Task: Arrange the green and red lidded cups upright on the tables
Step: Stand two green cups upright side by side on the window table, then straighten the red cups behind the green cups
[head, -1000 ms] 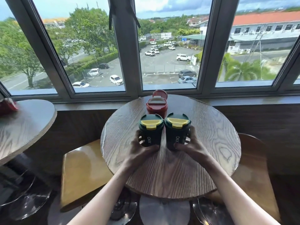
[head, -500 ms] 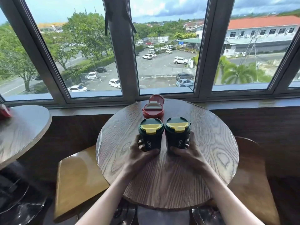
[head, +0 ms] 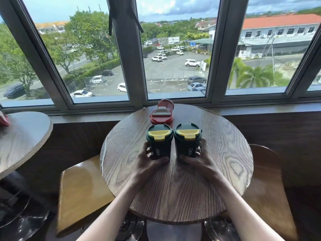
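Two dark green cups with yellow lid flaps stand upright side by side on the round wooden table (head: 225, 171). My left hand (head: 147, 164) is wrapped around the left green cup (head: 159, 145). My right hand (head: 199, 160) holds the right green cup (head: 188, 143). Just behind them, towards the window, stands a red lidded cup (head: 161, 115), upright, with its flip cap raised. Both green cups rest on the tabletop.
A second round table (head: 22, 140) is at the left, with a red object (head: 3, 119) at its far edge. Wooden stools stand to the left (head: 79, 192) and right (head: 267, 188) of the main table. A window sill and wall run close behind.
The view has tilted down and closer, so the table sits lower in the frame. Both hands stay on the green cups, which remain side by side.
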`<action>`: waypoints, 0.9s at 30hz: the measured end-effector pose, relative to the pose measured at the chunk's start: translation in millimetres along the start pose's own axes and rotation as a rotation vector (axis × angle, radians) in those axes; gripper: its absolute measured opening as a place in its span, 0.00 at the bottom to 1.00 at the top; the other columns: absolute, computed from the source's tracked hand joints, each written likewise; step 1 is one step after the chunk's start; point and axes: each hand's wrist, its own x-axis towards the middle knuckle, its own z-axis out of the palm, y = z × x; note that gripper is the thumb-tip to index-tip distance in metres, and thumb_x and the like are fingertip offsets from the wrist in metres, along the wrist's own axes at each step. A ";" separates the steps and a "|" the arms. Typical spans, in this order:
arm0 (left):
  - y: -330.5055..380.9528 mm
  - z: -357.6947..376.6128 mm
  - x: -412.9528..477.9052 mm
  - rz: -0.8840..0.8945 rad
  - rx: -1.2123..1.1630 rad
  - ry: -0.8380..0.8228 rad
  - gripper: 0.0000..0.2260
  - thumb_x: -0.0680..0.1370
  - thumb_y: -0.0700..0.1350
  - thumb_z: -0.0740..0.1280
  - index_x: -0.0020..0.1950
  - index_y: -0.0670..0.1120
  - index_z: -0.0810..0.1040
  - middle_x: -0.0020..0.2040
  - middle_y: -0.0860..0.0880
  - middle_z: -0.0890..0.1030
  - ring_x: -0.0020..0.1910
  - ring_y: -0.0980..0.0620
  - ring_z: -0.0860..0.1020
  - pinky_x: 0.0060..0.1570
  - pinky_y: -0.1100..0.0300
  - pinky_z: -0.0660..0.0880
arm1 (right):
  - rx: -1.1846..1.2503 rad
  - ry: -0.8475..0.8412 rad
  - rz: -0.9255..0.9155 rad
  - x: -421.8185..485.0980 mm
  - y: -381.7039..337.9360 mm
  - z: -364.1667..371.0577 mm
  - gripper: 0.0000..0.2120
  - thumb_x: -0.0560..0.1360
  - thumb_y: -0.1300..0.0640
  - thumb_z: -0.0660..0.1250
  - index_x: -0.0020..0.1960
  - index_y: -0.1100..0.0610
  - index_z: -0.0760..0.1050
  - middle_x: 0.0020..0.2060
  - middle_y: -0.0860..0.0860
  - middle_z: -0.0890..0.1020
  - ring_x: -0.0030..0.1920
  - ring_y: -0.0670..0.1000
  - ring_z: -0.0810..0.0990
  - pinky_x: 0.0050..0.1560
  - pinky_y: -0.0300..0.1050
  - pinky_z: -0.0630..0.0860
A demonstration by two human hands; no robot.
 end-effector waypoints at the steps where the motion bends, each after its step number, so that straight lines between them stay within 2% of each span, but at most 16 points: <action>1: 2.0 0.2 -0.5 0.001 -0.005 -0.006 0.31 0.63 0.53 0.82 0.57 0.69 0.69 0.53 0.58 0.82 0.51 0.65 0.81 0.51 0.62 0.78 | 0.027 -0.015 0.015 -1.1 -1.6 -0.8 0.37 0.65 0.51 0.79 0.66 0.48 0.61 0.60 0.53 0.78 0.57 0.48 0.82 0.51 0.42 0.81; 3: 5.6 -0.2 -3.2 0.006 -0.039 -0.037 0.31 0.66 0.51 0.81 0.61 0.66 0.67 0.55 0.59 0.80 0.48 0.69 0.80 0.49 0.68 0.78 | 0.120 -0.044 0.018 -3.8 -7.4 -3.0 0.30 0.73 0.45 0.71 0.70 0.48 0.61 0.65 0.50 0.75 0.61 0.40 0.78 0.54 0.32 0.76; 4: 8.9 -0.1 -5.8 0.006 -0.091 -0.055 0.31 0.68 0.50 0.79 0.65 0.61 0.66 0.56 0.59 0.79 0.48 0.73 0.79 0.46 0.74 0.76 | 0.152 -0.023 -0.003 -4.5 -9.5 -5.3 0.30 0.75 0.39 0.65 0.73 0.47 0.61 0.68 0.47 0.73 0.65 0.36 0.74 0.60 0.31 0.71; 5: 11.8 -0.9 -8.7 0.024 -0.132 -0.055 0.32 0.70 0.54 0.76 0.69 0.57 0.64 0.59 0.58 0.76 0.50 0.75 0.77 0.45 0.76 0.74 | 0.169 0.016 -0.018 -4.7 -11.0 -7.1 0.32 0.74 0.33 0.60 0.74 0.45 0.61 0.71 0.45 0.71 0.69 0.36 0.69 0.67 0.36 0.65; 7: 14.8 -4.9 -11.5 0.072 -0.171 0.047 0.41 0.69 0.70 0.66 0.77 0.56 0.57 0.67 0.57 0.70 0.60 0.71 0.72 0.53 0.72 0.69 | 0.229 0.130 -0.018 0.4 -15.3 -11.4 0.36 0.72 0.26 0.55 0.74 0.44 0.64 0.72 0.46 0.71 0.72 0.43 0.68 0.70 0.47 0.60; 9: 20.0 -12.9 -4.3 0.110 -0.167 0.167 0.40 0.68 0.75 0.59 0.75 0.57 0.61 0.70 0.52 0.70 0.66 0.59 0.71 0.60 0.61 0.68 | 0.233 0.253 -0.014 14.8 -25.0 -20.4 0.31 0.74 0.30 0.55 0.69 0.49 0.70 0.64 0.49 0.78 0.67 0.48 0.74 0.68 0.50 0.65; 11: 34.3 -20.4 12.7 0.142 -0.148 0.253 0.28 0.74 0.67 0.61 0.69 0.55 0.69 0.69 0.48 0.72 0.66 0.53 0.73 0.61 0.58 0.70 | 0.174 0.293 0.019 40.0 -36.6 -31.7 0.22 0.79 0.40 0.59 0.65 0.54 0.73 0.59 0.53 0.81 0.61 0.52 0.78 0.62 0.49 0.71; 14: 66.4 -30.2 51.2 0.147 -0.148 0.234 0.15 0.78 0.49 0.67 0.63 0.46 0.76 0.61 0.45 0.78 0.57 0.53 0.77 0.49 0.71 0.75 | 0.024 0.166 0.119 97.4 -48.1 -43.4 0.18 0.79 0.49 0.65 0.65 0.58 0.74 0.60 0.57 0.81 0.56 0.53 0.80 0.49 0.44 0.74; 15: 74.3 -32.3 65.7 0.116 -0.164 0.180 0.14 0.79 0.45 0.67 0.64 0.43 0.76 0.60 0.45 0.78 0.55 0.54 0.77 0.47 0.71 0.75 | -0.015 0.109 0.153 118.6 -49.8 -44.2 0.19 0.78 0.49 0.66 0.65 0.57 0.74 0.60 0.56 0.81 0.55 0.53 0.80 0.47 0.44 0.74; 18: 83.4 -34.7 105.7 -0.027 -0.163 -0.032 0.19 0.76 0.46 0.71 0.67 0.46 0.75 0.62 0.47 0.78 0.56 0.54 0.77 0.48 0.65 0.73 | -0.084 -0.038 0.242 176.3 -54.0 -34.2 0.21 0.77 0.49 0.67 0.67 0.57 0.72 0.61 0.54 0.79 0.56 0.54 0.79 0.52 0.48 0.75; 20: 80.5 -32.3 120.9 -0.084 -0.152 -0.147 0.21 0.71 0.47 0.74 0.64 0.50 0.76 0.61 0.47 0.80 0.56 0.52 0.79 0.48 0.65 0.74 | -0.097 -0.088 0.291 213.1 -53.5 -23.9 0.23 0.76 0.48 0.68 0.68 0.56 0.70 0.61 0.54 0.78 0.57 0.55 0.79 0.54 0.49 0.74; 23: 68.1 -27.7 133.7 -0.146 -0.255 -0.176 0.20 0.66 0.46 0.74 0.57 0.55 0.78 0.60 0.43 0.81 0.55 0.48 0.81 0.49 0.60 0.76 | -0.116 -0.127 0.359 259.8 -47.8 -7.3 0.29 0.75 0.43 0.68 0.71 0.53 0.65 0.64 0.55 0.75 0.57 0.57 0.78 0.55 0.50 0.75; 27: 58.0 -27.4 143.0 -0.164 -0.311 -0.195 0.23 0.63 0.46 0.76 0.57 0.58 0.78 0.61 0.43 0.80 0.55 0.48 0.80 0.49 0.57 0.74 | -0.161 -0.137 0.408 295.0 -32.2 16.9 0.36 0.73 0.34 0.65 0.73 0.51 0.61 0.58 0.54 0.73 0.58 0.59 0.79 0.55 0.53 0.79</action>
